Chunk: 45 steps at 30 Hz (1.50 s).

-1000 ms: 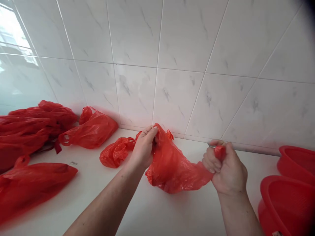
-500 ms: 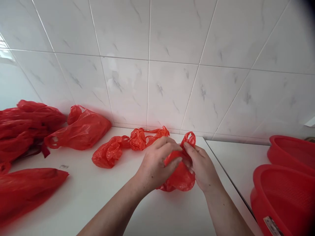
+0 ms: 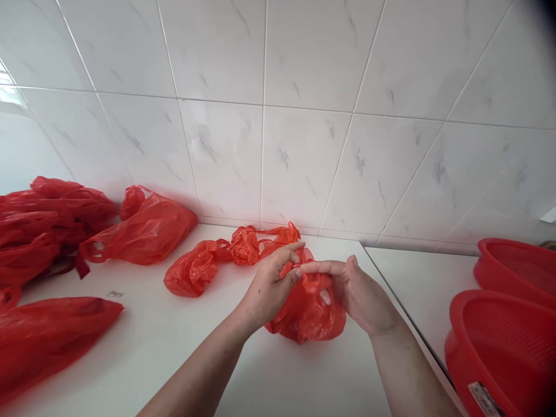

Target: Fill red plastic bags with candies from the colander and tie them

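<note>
A red plastic bag [image 3: 319, 318] hangs low over the white counter, between my two hands. My left hand [image 3: 271, 284] pinches a gathered part of its top between thumb and fingers. My right hand [image 3: 365, 295] is on the bag's other side, thumb raised and index finger stretched across to the left fingertips. Its remaining fingers curl against the bag and are partly hidden. Something pale shows at the neck of the bag; I cannot make out what it is. Just behind my left hand lie several crumpled red bags [image 3: 243, 246] in a row.
On the left lie a heap of red bags [image 3: 52, 214], a fuller red bag [image 3: 150, 231] near the wall and another red bag [image 3: 56, 333] in front. Two red plastic baskets [image 3: 463, 336] stand at right, past a seam in the white counter [image 3: 165, 347]. A tiled wall [image 3: 304, 168] rises behind.
My left hand has closed from a loose curl into a pinch on the bag. The right hand has turned, its index finger now stretched leftward, and the handle loop no longer stands up.
</note>
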Each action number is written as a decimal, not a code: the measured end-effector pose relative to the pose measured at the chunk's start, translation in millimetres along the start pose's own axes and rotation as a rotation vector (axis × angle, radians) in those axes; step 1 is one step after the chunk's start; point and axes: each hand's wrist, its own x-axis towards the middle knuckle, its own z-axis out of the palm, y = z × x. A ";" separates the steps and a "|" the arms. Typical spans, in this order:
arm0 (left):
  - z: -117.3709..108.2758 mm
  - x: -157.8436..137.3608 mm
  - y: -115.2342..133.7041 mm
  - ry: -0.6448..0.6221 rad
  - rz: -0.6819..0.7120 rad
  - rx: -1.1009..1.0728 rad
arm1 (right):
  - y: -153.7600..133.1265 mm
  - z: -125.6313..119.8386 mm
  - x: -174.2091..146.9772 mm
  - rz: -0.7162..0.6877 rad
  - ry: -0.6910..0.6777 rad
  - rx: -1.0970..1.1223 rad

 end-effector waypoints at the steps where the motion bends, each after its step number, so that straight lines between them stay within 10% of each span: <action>1: 0.0 -0.4 -0.7 -0.028 -0.035 -0.042 | 0.4 -0.3 0.2 0.004 -0.020 -0.029; 11: 4.9 -5.1 3.9 -0.020 -0.133 0.117 | 15.3 13.4 12.4 0.092 0.506 -0.694; 23: -2.4 -3.4 -4.7 0.030 0.157 0.435 | 11.7 -1.0 13.5 0.075 0.324 0.068; 30: -31.5 -39.6 2.5 -0.142 0.232 0.606 | 67.8 -42.7 28.2 0.075 0.860 -0.494; 38: -48.7 -58.6 -6.5 -0.272 -0.010 0.577 | 122.9 -67.3 30.1 0.150 0.777 -0.528; 45: -13.9 -31.2 16.7 -0.175 -0.030 0.384 | 142.7 -95.0 15.0 0.237 0.867 -0.444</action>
